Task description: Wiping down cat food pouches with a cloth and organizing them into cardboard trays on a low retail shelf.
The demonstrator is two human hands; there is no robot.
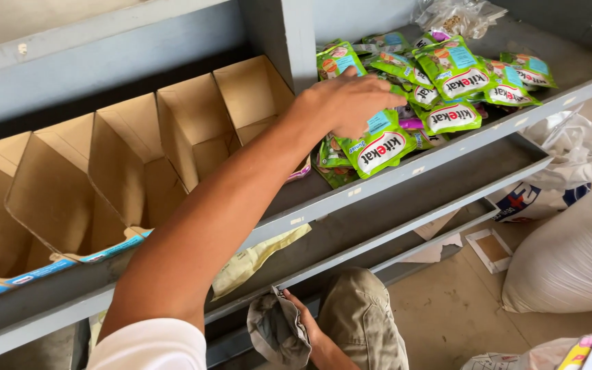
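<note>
- A grey metal shelf (405, 175) runs across the frame, its upper level carrying a row of open cardboard boxes (125, 171) on the left and a loose heap of green pouches (447, 82) on the right, past an upright divider.
- Below and to the right, bulky white sacks (570, 247) rest on the concrete floor, beside scraps of card.
- The person's left hand (347, 103) reaches across the boxes to the near end of the heap. Its grip is curled, fingers pressed down on one green pouch (378, 147) that lies at the front edge of the shelf; whether the pouch is actually pinched or only pressed cannot be told from this angle.
- The right hand (303, 325) sits low by the knee, under the lower shelf, its grip closed on a crumpled grey cloth (275, 332).
- A pale paper bag (255, 260) droops from the lower shelf, just above that hand.
- Judging from the pile, a clean pick would mean pinching a single pouch by its top edge and lifting it straight up, since neighbouring pouches overlap it and could be dragged off the lip.
- The nearest box stands just left of the divider, a short carry away.
</note>
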